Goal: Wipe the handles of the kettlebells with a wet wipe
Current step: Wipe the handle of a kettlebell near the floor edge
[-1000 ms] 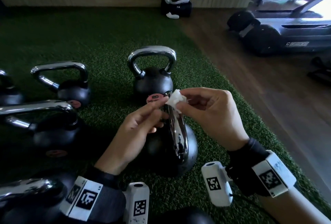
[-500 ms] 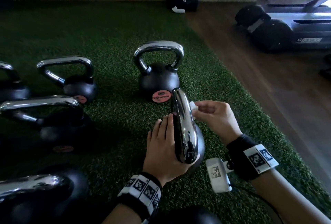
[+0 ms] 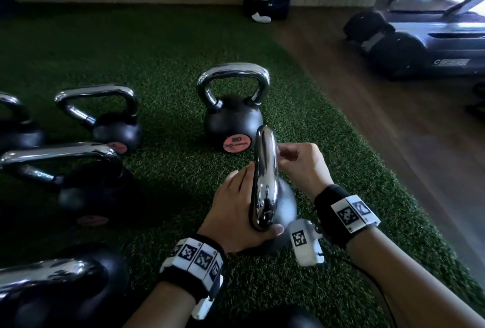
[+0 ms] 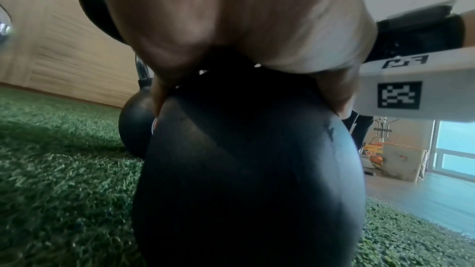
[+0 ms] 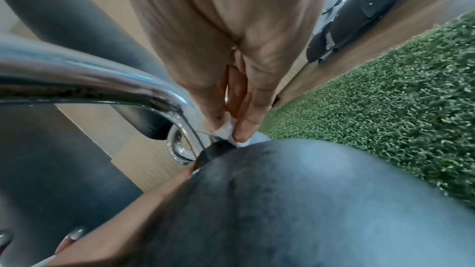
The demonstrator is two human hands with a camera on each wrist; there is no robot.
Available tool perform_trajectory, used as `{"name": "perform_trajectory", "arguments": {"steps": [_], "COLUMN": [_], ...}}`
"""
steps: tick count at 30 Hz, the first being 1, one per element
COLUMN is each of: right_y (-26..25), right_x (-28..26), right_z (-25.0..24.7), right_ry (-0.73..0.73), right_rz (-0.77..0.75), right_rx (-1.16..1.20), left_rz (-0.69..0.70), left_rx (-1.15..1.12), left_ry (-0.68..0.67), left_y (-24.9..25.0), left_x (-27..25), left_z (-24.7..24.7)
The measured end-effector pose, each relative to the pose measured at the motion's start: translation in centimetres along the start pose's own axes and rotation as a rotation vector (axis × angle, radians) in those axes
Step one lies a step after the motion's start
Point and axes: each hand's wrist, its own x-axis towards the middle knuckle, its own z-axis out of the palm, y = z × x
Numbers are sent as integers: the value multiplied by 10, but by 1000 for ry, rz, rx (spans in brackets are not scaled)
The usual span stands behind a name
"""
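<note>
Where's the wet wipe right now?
The wet wipe is pinched in the right hand, pressed low against the far leg of the nearest kettlebell's chrome handle, right where it meets the black body; clearest in the right wrist view.

A black round kettlebell point(image 3: 284, 203) with a polished chrome loop handle point(image 3: 265, 178) stands upright on green artificial turf point(image 3: 170, 170), handle edge-on. A small crumpled white wet wipe point(image 5: 232, 132) is pressed at the handle's far base.
</note>
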Motion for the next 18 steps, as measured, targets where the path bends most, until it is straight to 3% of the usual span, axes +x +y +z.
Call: {"name": "perform_trajectory", "arguments": {"steps": [4,8,12,18], "right_y": [0,-16,-14,-14], "right_x": [11,14,21,24], "right_z": [-1,-8,-6,-15], "right_ry": [50,204,143,265], "right_rz": [38,-80,-29,-384], "right_rx": [6,-81,-90,-264], "left_rz": [24,54,15,-12], "left_rx": [-120,-60,-168,-79], "left_ry": [-32,-24,-41,-141], "left_y": [4,-1,0,-15], "left_x": [7,14,20,40], "left_z": [-18,-17,-22,-15]}}
